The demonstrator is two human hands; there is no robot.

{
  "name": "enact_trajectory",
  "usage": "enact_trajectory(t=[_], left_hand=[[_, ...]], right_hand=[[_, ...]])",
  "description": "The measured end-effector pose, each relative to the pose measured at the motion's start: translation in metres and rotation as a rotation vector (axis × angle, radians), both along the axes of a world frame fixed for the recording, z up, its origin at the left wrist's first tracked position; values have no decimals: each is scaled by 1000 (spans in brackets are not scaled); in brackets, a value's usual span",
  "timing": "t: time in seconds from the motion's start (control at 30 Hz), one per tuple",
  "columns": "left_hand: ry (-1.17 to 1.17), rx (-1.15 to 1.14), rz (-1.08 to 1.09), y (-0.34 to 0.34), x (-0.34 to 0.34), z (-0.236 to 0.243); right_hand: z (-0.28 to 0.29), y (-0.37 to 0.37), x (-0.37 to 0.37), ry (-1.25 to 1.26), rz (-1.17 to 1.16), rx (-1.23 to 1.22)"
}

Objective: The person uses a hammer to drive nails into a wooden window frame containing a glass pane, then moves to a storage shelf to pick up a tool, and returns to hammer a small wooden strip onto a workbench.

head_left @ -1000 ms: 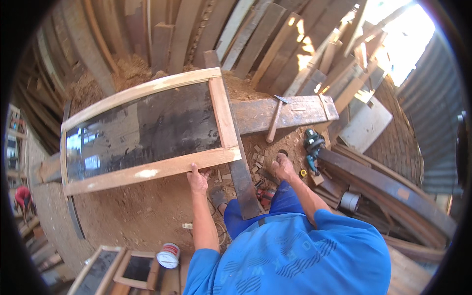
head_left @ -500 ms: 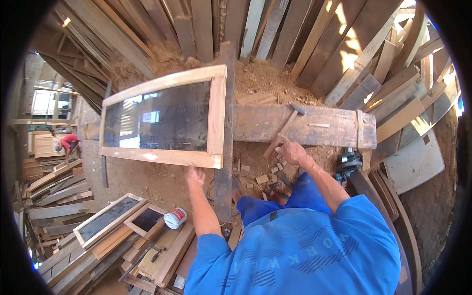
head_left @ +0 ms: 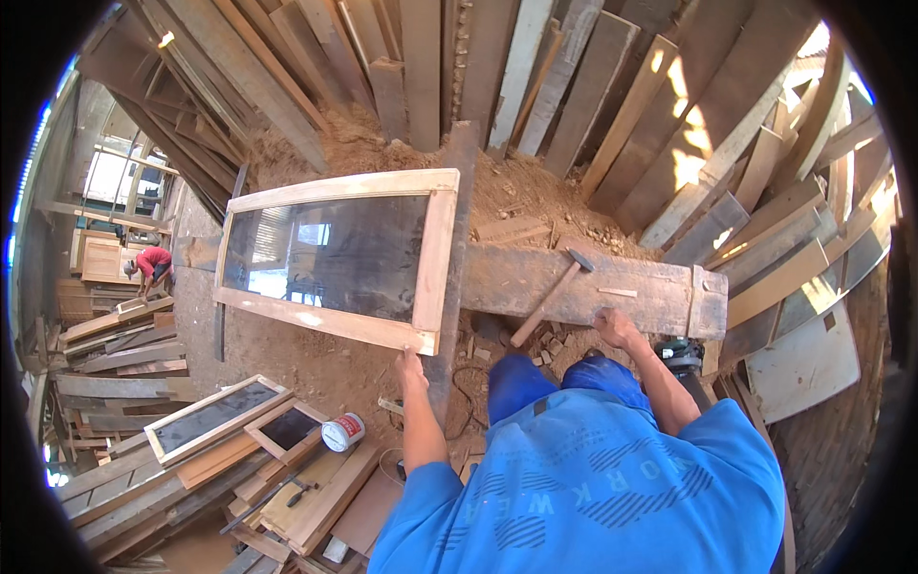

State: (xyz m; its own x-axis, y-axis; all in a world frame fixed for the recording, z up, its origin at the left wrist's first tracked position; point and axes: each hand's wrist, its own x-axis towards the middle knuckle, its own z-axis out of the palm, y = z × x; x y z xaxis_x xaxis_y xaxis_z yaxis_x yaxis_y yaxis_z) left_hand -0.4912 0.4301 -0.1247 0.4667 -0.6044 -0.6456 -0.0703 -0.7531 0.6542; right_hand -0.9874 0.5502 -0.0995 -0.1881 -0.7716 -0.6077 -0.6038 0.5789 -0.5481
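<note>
A pale wooden frame (head_left: pixel 435 258) holding a dark glass pane (head_left: pixel 325 253) lies across dark boards, tilted slightly in view. My left hand (head_left: pixel 412 368) grips its near edge by the right corner. My right hand (head_left: pixel 619 328) is closed, with fingers curled, at the near edge of a weathered plank bench (head_left: pixel 502 277); what it holds, if anything, I cannot make out. Left of that hand, a hammer (head_left: pixel 545 306) lies aslant on the bench, and a thin wooden slip (head_left: pixel 617 292) lies just beyond it. A dark power tool (head_left: pixel 681 356) is partly hidden right of my right arm.
Leaning planks (head_left: pixel 612 115) line the back and right. At lower left, small glazed frames (head_left: pixel 170 429), a tin (head_left: pixel 342 430) and a clamp (head_left: pixel 301 495) rest on stacked timber. Offcuts and sawdust cover the ground (head_left: pixel 306 354). A person (head_left: pixel 153 258) in red bends at far left.
The view has swung. My right hand has moved from low by my legs, past the hammer handle, to the bench's near edge right of it. My left hand remains at the frame's near edge.
</note>
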Motion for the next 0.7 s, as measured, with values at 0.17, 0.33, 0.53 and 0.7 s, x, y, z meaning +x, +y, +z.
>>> enact_trajectory(t=[0.17,0.33,0.53,0.7], left_hand=[[200,-231,-11,6,4,-11],[185,-268,-122,23,21,-20],[207,-288,-161,28,27,-24],[302,-251,-199,13,19,23]], right_hand=[[-30,-91,13,42,89,-240],[3,-200,66,-207,-31,-145],[20,-301,110,-5,116,-331],[8,-325,120,-112,13,-226]])
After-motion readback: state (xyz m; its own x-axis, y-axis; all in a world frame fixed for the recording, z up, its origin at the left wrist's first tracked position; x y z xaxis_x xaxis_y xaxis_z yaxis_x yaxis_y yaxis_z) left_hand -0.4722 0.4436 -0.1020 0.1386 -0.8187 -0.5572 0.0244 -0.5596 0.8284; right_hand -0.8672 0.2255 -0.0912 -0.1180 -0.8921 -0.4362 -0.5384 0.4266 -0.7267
